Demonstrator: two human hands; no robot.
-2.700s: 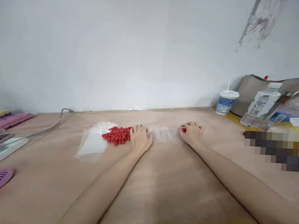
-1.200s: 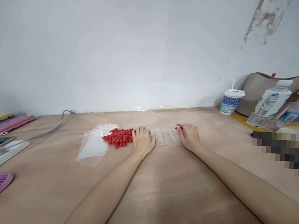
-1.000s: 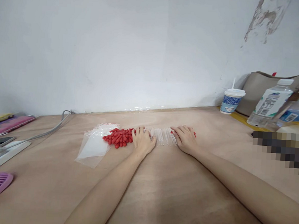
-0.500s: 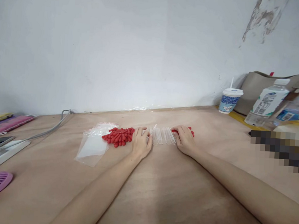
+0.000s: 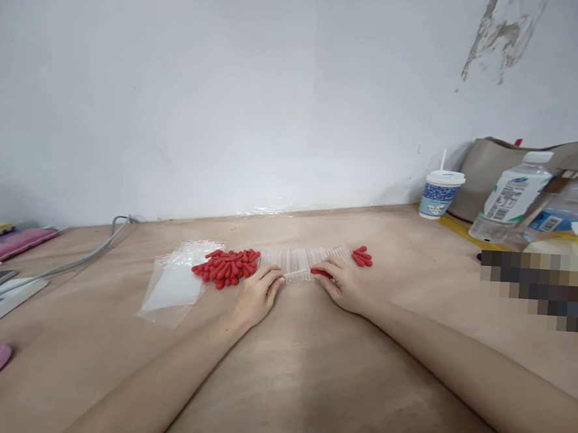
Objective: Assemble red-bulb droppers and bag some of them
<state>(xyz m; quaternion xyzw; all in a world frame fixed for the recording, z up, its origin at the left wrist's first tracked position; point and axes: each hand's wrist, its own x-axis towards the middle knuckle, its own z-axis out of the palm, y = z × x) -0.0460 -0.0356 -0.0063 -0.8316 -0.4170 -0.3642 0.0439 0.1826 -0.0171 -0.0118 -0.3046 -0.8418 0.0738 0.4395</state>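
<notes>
The row of clear tubes (image 5: 298,261) is lying on the table (image 5: 309,374), directly ahead of both hands. The row is running left to right across the person's front, while each tube's long axis is pointing away from the person, toward the wall.

The left hand (image 5: 256,294) is lying flat, palm down, with the fingers extended and slightly spread. Its fingertips are touching the near edge of the row at the row's left end, and it is gripping nothing. The pile of red caps (image 5: 226,265) is sitting just beyond and to the left of this hand, touching the left end of the row and overlapping the clear bags (image 5: 172,284).

The right hand (image 5: 344,286) is resting near the middle of the row with its fingers curled inward. Thumb and forefinger appear to be pinching one red cap (image 5: 320,271), which is lying crosswise against the near ends of the tubes. This hand is the nearer one to the small cluster of red caps (image 5: 362,256) at the row's right end.

A paper cup (image 5: 440,194) and a water bottle (image 5: 508,197) are standing well apart, far right.
</notes>
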